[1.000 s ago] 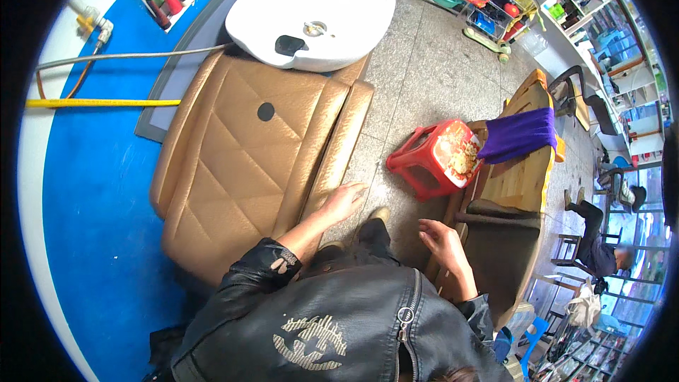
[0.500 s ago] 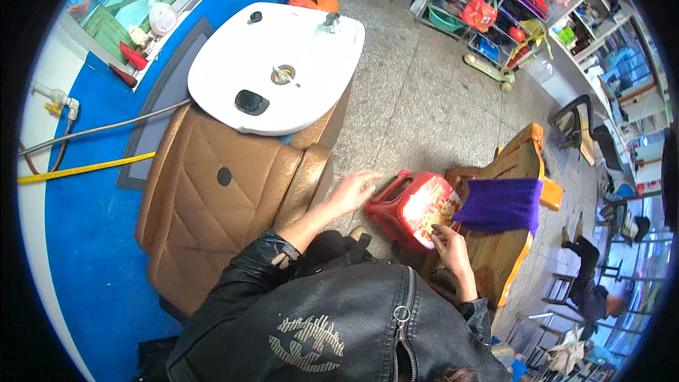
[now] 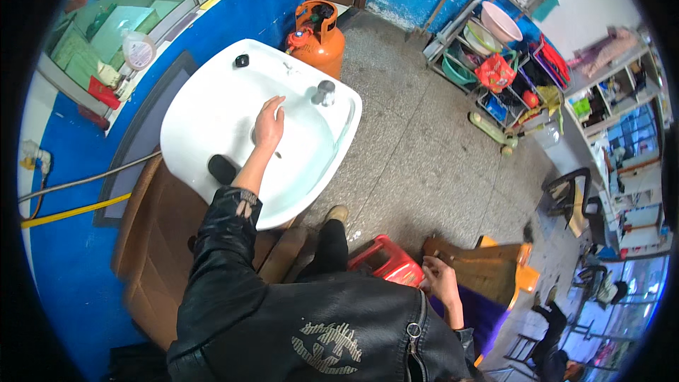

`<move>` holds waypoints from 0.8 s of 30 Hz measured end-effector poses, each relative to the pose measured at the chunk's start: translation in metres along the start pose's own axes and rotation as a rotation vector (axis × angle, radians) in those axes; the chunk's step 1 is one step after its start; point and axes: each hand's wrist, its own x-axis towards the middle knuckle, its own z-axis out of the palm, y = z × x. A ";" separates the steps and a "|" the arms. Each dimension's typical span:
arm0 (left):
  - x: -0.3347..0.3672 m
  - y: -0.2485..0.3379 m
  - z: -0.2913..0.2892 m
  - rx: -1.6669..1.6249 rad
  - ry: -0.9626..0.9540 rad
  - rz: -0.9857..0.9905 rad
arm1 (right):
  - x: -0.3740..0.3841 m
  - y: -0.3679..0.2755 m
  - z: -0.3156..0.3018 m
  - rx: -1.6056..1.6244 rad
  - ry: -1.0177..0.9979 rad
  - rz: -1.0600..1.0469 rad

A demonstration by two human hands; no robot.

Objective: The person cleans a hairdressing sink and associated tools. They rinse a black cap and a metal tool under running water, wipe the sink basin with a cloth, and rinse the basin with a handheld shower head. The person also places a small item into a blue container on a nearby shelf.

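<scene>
My left hand (image 3: 269,125) reaches over the white wash basin (image 3: 191,117), fingers stretched out and nothing seen in them. It hides most of the drain in the bowl. A grey tap knob (image 3: 325,92) stands on the basin's right side, beyond the hand. At the lower right, my right hand (image 3: 440,284) is closed in a pinch; whatever its fingers hold is too small to make out. It is beside a red plastic stool (image 3: 396,262), whose top is mostly hidden by my jacket and hand.
A brown padded chair (image 3: 152,240) adjoins the basin. An orange gas cylinder (image 3: 322,49) stands behind it. A wooden seat (image 3: 484,269) with a purple cloth (image 3: 488,315) is right of the stool. A rack of bowls (image 3: 460,42) stands at the far right.
My left hand has moved forward from beside the stool to over the basin. The view has shifted, and the light-coloured bits on the stool's top are now out of sight. My right hand stays pinched.
</scene>
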 end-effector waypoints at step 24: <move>0.110 -0.074 0.130 0.394 -0.210 -0.008 | 0.322 -0.090 -0.102 -0.151 -0.244 -0.129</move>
